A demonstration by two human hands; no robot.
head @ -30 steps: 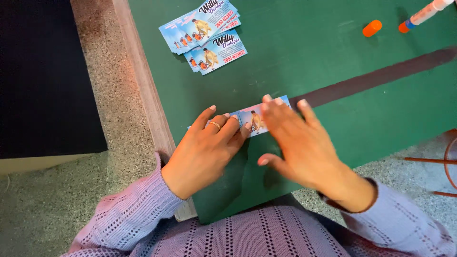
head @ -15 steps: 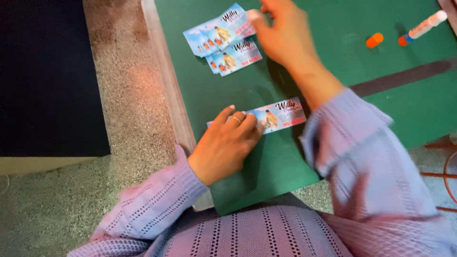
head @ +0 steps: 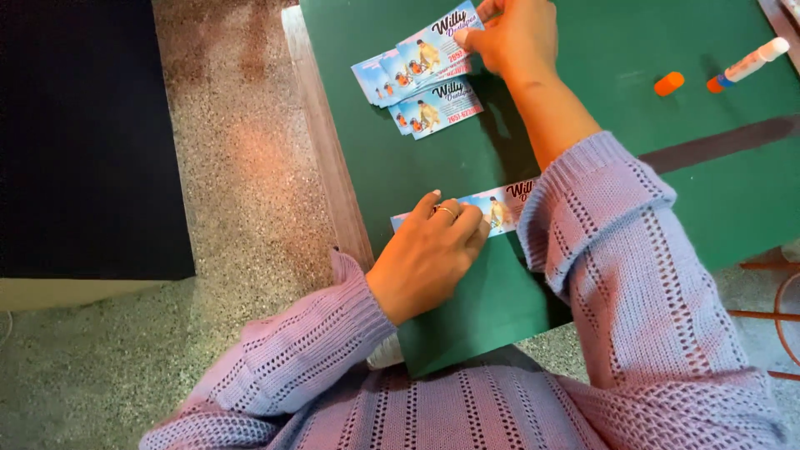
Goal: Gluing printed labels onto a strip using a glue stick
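Observation:
My left hand (head: 433, 250) lies flat on a blue printed card (head: 497, 208) near the front of the green sheet (head: 583, 100), fingers pressing its left part. My right hand (head: 510, 35) reaches to the far side and pinches the top card (head: 433, 48) of a small pile of like blue cards (head: 421, 79). My right sleeve covers the near card's right end.
An orange cap (head: 669, 82) and an open glue stick (head: 747, 63) lie on the green sheet at the far right. A dark strip (head: 717, 142) crosses the sheet. The table's wooden edge (head: 321, 158) runs along the left, above a speckled floor (head: 242, 192).
My right hand left the near card and reached forward to the pile, taking hold of its top card. My left hand stayed on the near card.

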